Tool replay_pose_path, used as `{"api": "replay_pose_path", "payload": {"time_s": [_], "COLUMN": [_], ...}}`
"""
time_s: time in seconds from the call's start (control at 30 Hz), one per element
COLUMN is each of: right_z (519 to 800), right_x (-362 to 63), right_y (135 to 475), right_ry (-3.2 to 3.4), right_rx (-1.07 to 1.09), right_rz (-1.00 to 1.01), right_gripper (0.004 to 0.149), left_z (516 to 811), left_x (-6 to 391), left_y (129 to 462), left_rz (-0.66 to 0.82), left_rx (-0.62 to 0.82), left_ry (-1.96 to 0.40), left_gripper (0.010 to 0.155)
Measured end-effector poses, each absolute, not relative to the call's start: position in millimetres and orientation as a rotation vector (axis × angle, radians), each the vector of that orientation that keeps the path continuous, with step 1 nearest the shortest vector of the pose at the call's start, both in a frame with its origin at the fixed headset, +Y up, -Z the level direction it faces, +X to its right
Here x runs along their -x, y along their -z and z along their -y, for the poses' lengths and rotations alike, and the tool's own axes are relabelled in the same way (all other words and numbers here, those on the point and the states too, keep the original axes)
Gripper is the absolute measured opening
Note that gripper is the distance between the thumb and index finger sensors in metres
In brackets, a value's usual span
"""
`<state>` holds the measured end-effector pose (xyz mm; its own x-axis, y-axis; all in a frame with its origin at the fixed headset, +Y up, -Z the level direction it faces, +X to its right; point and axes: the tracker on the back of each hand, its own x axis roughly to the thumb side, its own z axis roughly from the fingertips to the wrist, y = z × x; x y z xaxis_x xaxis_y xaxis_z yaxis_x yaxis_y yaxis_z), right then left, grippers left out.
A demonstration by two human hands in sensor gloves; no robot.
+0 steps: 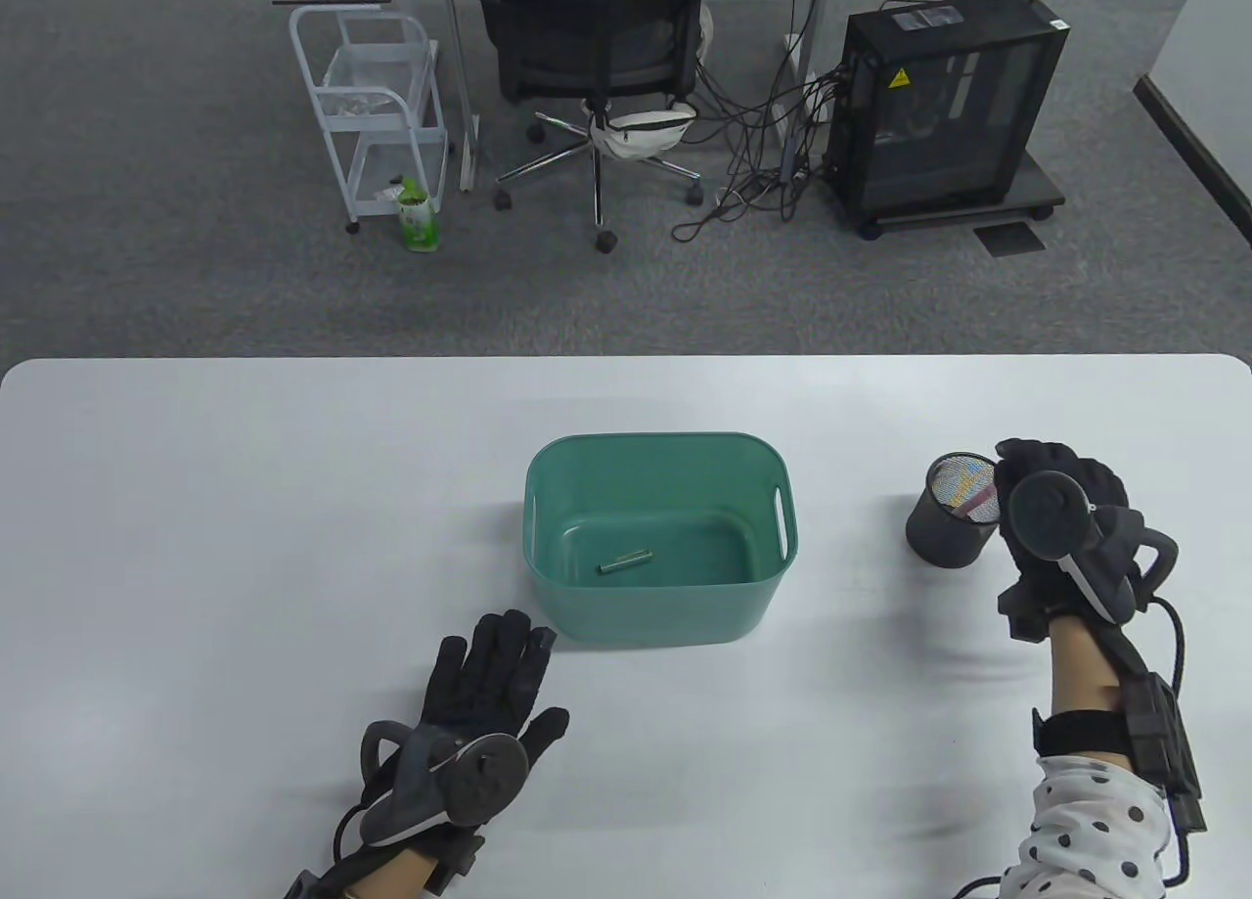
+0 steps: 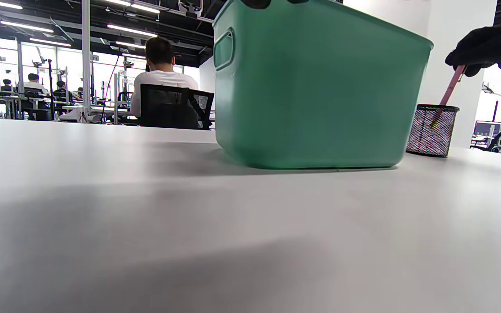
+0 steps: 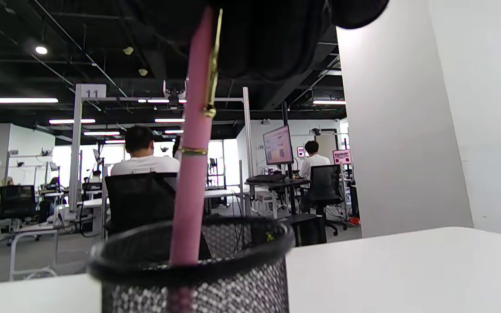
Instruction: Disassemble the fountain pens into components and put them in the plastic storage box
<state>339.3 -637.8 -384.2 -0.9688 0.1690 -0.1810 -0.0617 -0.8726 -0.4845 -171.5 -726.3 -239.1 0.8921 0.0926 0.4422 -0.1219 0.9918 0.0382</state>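
Down at the near edge of the white table (image 1: pixel 245 508), the gloved left hand (image 1: pixel 484 689) lay flat, palm down, fingers straight and holding nothing, its fingertips just beside the front wall of the green plastic storage box (image 1: pixel 657 615); the round grey tracker (image 1: pixel 484 777) sat strapped to its back; moving right, that open-topped box stood mid-table, and on its floor lay one small olive-green pen part (image 1: pixel 626 561), alone; in the left wrist view the box (image 2: pixel 315 87) loomed close, with the black mesh pen cup (image 2: pixel 432 130) beyond its right corner; further right in the table view, that cup (image 1: pixel 951 513) stood upright, well apart from the box; over its rim the gloved right hand (image 1: pixel 1051 517) was raised, fingers curled down and pinching the top of a pink fountain pen (image 3: pixel 194 174); the right wrist view showed the pen with its gold clip (image 3: pixel 212 65) upright, cap end inside the black glove (image 3: pixel 255 34), lower end inside the cup (image 3: pixel 198 278); the left wrist view caught the same pen (image 2: pixel 450 89) slanting up from the cup to the hand (image 2: pixel 489 45); a polka-dot sleeve (image 1: pixel 1086 831) covered the right forearm.
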Motion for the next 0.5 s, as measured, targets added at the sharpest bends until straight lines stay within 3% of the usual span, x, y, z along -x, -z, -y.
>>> {"api": "replay_pose_path", "payload": {"time_s": [0.23, 0.5], "right_z": [600.0, 564.3], "right_x": [-333.3, -281.6], "right_y": [348.9, 291.8], "right_ry": [-2.770, -2.518], "right_rx": [0.196, -0.166], "right_rz": [0.925, 1.048], "right_gripper": [0.035, 0.034], "left_z": [726.8, 725.3], "left_x": [170.3, 166.5], "left_y": [238.0, 233.7], "left_rz": [0.467, 0.492], "left_rx": [-0.078, -0.110], "left_ry": [-0.106, -0.097], "left_gripper": [0.074, 0.074]}}
